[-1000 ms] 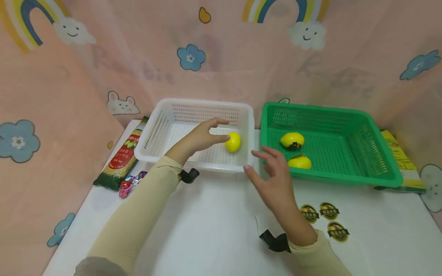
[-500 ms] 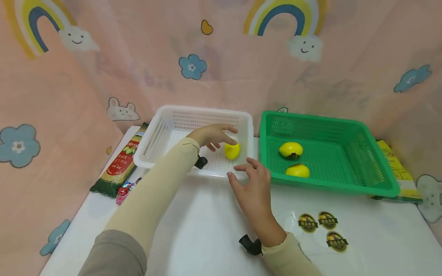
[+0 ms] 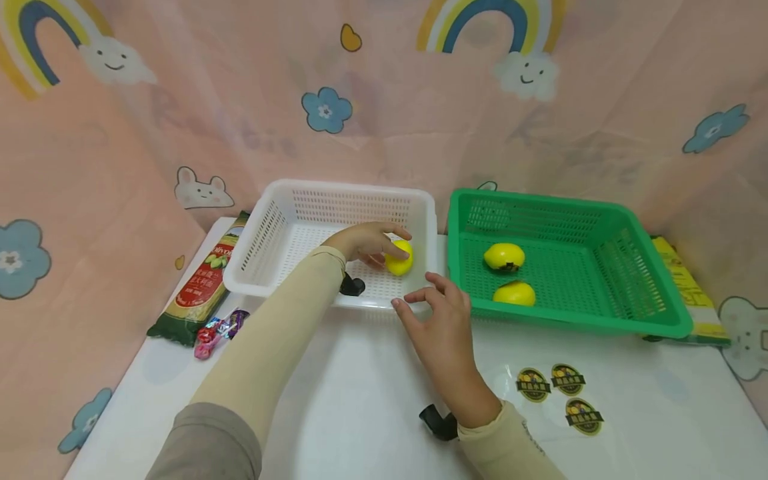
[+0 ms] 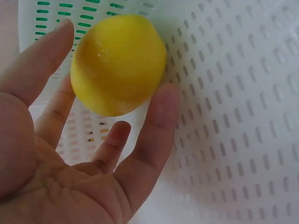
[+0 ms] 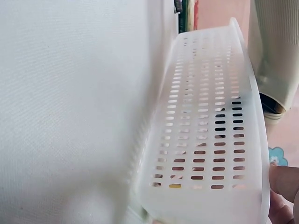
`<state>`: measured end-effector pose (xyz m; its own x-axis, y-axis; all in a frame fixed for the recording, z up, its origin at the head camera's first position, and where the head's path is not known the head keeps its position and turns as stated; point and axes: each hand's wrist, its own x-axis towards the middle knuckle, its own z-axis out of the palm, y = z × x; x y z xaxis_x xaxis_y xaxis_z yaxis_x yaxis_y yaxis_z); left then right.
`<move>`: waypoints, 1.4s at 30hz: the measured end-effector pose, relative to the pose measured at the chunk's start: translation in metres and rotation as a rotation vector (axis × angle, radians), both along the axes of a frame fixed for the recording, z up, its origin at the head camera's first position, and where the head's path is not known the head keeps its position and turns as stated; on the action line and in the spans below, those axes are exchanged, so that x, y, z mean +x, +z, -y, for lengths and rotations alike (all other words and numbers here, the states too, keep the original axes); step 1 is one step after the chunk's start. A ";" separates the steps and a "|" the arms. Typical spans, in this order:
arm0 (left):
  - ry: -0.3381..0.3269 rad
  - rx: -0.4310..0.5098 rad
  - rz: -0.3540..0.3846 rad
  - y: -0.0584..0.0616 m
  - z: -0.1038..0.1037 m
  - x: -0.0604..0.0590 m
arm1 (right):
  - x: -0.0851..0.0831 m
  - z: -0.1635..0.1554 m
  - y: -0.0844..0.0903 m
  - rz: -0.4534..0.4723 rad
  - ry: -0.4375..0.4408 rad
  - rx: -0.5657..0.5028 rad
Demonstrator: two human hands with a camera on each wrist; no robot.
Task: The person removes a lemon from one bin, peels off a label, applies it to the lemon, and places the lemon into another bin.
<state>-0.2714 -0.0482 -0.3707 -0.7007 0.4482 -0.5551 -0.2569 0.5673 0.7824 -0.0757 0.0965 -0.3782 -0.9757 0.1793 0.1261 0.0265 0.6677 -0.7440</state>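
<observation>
In the white basket, my left hand reaches over a yellow lemon near the right end. The left wrist view has its fingers spread around the lemon, one fingertip right at the fruit's edge. My right hand is at the front right corner of this basket, thumb and fingertips close to the rim, fingers loosely bent. From the right wrist, the basket's slotted wall shows, with part of a hand beside the rim.
Two more lemons lie in a green basket on the right, one with a dark mark. Several round stickers are on the white table. A pasta bag, wrapped candies and a yellow packet lie beside the baskets.
My left hand has moved right and down to the lemon, its fingertips now at the fruit. My right hand has shifted left from between the baskets to the white basket's corner.
</observation>
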 end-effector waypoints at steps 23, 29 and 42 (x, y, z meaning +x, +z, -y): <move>0.200 0.229 -0.334 0.031 -0.001 0.009 | -0.004 0.001 0.002 -0.014 0.017 0.026; 0.258 0.375 -0.430 0.072 0.009 0.048 | -0.004 -0.002 0.000 -0.029 0.022 0.031; 0.346 0.350 -0.502 0.054 0.056 0.193 | -0.004 0.000 -0.007 -0.088 0.027 0.060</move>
